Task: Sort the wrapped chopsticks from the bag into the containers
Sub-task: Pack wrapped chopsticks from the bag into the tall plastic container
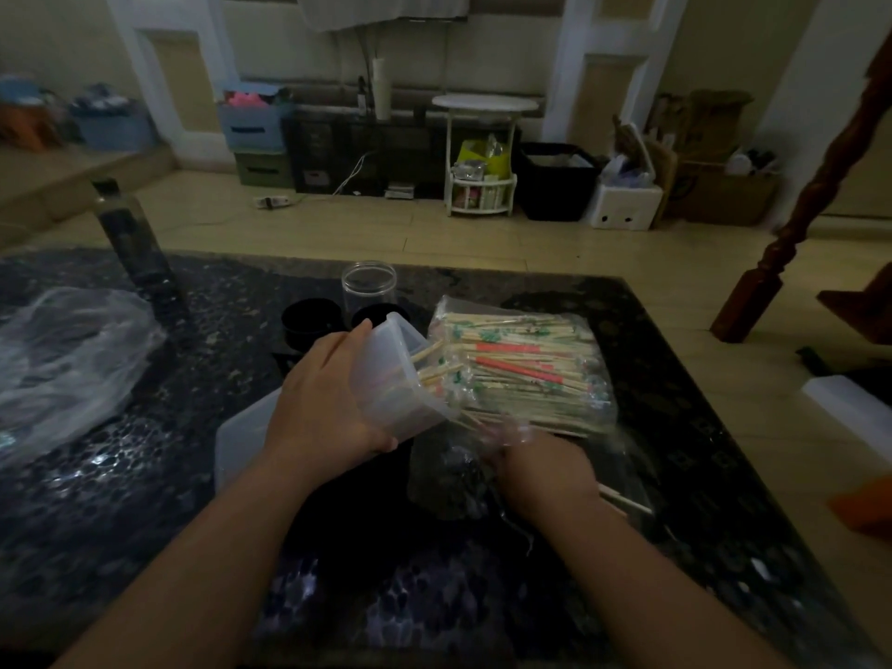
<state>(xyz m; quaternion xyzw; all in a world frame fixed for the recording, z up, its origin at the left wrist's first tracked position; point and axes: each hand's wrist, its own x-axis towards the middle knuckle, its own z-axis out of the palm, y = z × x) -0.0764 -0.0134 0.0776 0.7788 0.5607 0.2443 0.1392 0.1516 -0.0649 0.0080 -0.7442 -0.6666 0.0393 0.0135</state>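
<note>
A clear plastic bag (526,369) full of wrapped chopsticks, some with red bands and some with green print, lies on the dark table right of centre. My left hand (328,398) grips a translucent plastic container (396,379), tipped on its side with its mouth toward the bag; several chopsticks stick out of it. My right hand (536,470) is closed on the near edge of the bag's plastic, blurred, with a chopstick (625,502) showing beside the wrist. A clear jar (369,287) stands behind.
Two black round cups (311,321) stand beside the clear jar. A crumpled clear bag (62,359) lies at the left on the table. A translucent lid (246,437) lies flat under my left wrist. A dark bottle (130,243) stands at the far left edge.
</note>
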